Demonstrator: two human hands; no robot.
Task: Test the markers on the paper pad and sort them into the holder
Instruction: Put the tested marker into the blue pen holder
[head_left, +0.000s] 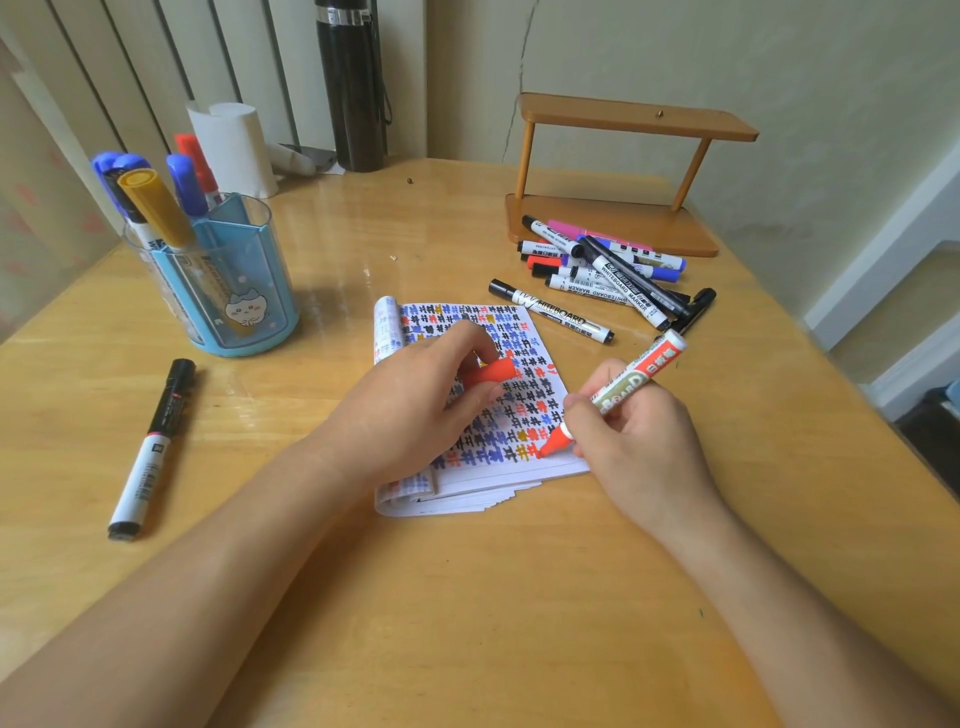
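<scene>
The right hand (639, 436) grasps the red marker (623, 387), its tip on the paper pad (493, 475) at the bench (467, 597) centre for testing, while the left hand (410, 400) pinches the red cap (493, 371) and apparently steadies the pad, and the holder (228, 280) stands at 10 o'clock.

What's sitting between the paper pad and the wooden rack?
Head view: a loose pile of markers lies between the paper pad and the wooden rack, with one black-capped marker nearest the pad.
</scene>
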